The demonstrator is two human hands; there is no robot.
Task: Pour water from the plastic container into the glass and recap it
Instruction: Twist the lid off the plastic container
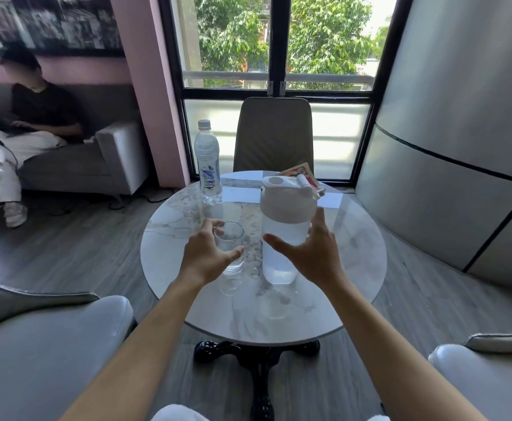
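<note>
A clear, empty-looking glass stands on the round marble table, left of centre. My left hand wraps it from the near side, fingers on its left rim and thumb on its right wall. Just to the right stands the translucent plastic container, holding water, with a white lid whose flip cap is raised at the back. My right hand is spread around the container's near right side, thumb in front and fingers by its right wall; whether it touches is unclear.
A capped plastic water bottle stands at the table's far left edge, a colourful booklet at the far edge. A beige chair faces me by the window. A person sits on the sofa at left. Grey armrests flank me.
</note>
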